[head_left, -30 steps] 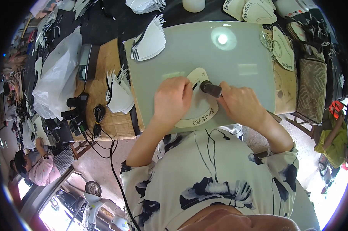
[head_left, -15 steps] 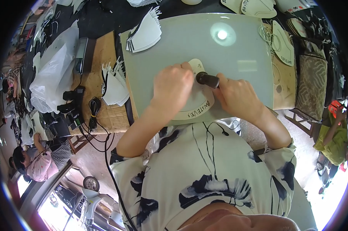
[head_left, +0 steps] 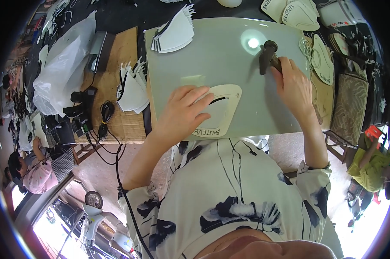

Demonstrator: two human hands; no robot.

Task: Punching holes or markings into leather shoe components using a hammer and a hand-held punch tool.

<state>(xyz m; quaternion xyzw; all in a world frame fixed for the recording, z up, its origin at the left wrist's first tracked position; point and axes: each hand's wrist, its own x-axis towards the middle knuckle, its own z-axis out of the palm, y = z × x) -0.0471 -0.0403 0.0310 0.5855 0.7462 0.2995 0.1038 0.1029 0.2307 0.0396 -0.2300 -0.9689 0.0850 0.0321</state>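
Observation:
A cream card template point(head_left: 232, 105) with hand-drawn lettering lies on the smooth grey board point(head_left: 255, 116), near its front edge. My left hand point(head_left: 184, 110) rests over the template's left side, fingers apart. A short dark curved strip point(head_left: 219, 100) shows along the upper part of the template's cut-out, partly under my fingertips. My right hand point(head_left: 295, 84) is closed round the handle of a dark-headed hammer point(head_left: 267, 56) over the board's right side. Whether the hammer head touches the board, I cannot tell.
Stacked white fabric pieces lie on the board's far left corner point(head_left: 175, 32) and on the wooden table point(head_left: 132, 93). A plastic bag point(head_left: 67, 64), coiled cable point(head_left: 105, 116) and adapters stand left. More templates point(head_left: 300, 15), pale cord point(head_left: 306, 47) and a patterned bundle point(head_left: 352, 101) sit right.
My right hand has carried the hammer away from the template, up and to the right. My left hand has loosened from a closed grip, fingers now spread, and the template has turned and shifted nearer.

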